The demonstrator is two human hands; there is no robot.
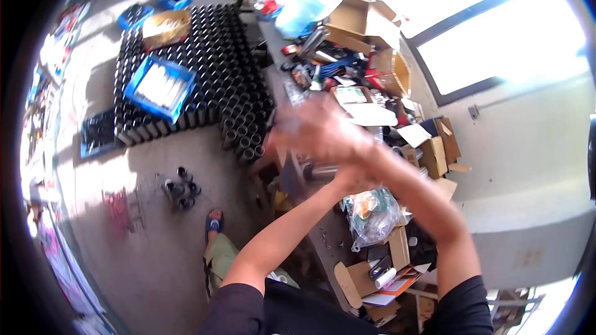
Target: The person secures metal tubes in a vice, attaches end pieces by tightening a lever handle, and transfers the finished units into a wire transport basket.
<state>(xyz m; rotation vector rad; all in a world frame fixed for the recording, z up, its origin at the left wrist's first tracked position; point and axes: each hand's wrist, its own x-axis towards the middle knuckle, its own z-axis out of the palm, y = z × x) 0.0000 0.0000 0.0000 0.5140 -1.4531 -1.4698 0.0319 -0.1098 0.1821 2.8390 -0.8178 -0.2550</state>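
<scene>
My right hand (323, 130) reaches across above the workbench (323, 245), smeared by motion. Its fingers cannot be made out, nor whether anything is in them. Below it, my left hand (355, 178) lies close to the right wrist, which partly covers it; its fingers are hidden. Just beside the left hand is a shiny metal cylinder (320, 172); I cannot tell whether the hand touches it. A clear plastic bag (374, 214) with something orange and green in it lies on the bench nearer to me.
Black tubes (217, 56) stand in a large block on the floor at left, bearing a blue crate (189, 80) and a cardboard box (166, 28). Several loose tubes (182, 189) stand nearer. Open cartons (360, 22) and clutter cover the bench's far part. A window (459, 56) is at right.
</scene>
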